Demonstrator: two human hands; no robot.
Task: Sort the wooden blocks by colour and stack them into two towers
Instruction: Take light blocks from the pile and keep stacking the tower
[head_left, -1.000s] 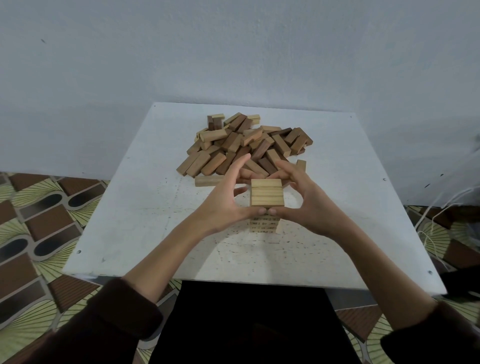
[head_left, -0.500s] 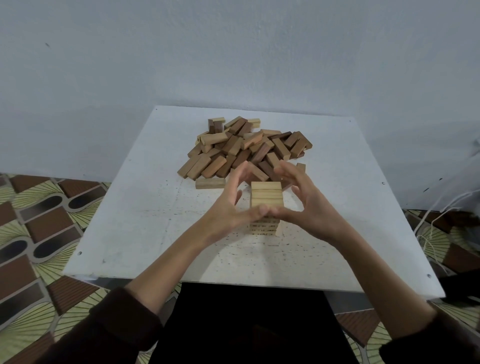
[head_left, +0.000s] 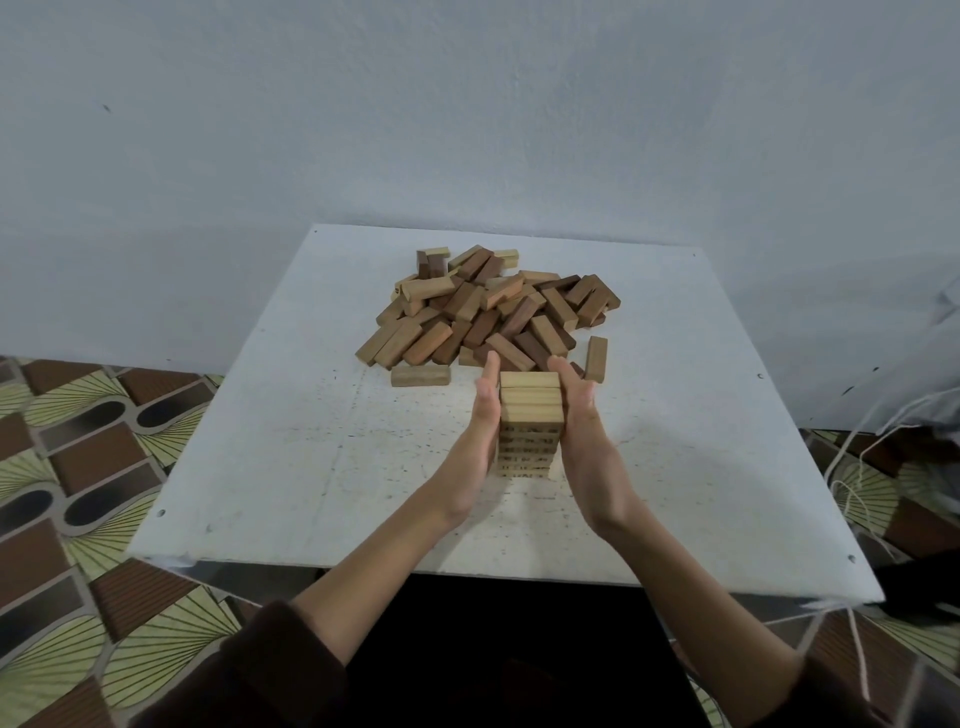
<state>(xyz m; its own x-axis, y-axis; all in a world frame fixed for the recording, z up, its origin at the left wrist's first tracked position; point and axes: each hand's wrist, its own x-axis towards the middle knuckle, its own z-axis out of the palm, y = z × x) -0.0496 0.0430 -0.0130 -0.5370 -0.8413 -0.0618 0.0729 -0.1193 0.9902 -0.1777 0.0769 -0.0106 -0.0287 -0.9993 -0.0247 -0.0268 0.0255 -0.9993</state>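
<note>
Hands (head_left: 480, 431) (head_left: 584, 441) flat, straight-fingered against the pale tower (head_left: 530, 410) — white table (head_left: 260, 441), grey wall (head_left: 467, 130), patterned floor (head_left: 78, 441)

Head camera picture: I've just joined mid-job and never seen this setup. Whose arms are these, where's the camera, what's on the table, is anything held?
There is no machine: a person works with bare hands, and the single camera sits on their head, looking forward and down. On the white table a short tower of light blocks stands near the person. The left hand and right hand press flat against its two sides, fingers straight, probably squaring it up; neither grips a block. Behind it lies a mixed pile of light and dark blocks, unsorted. No second tower shows.
</note>
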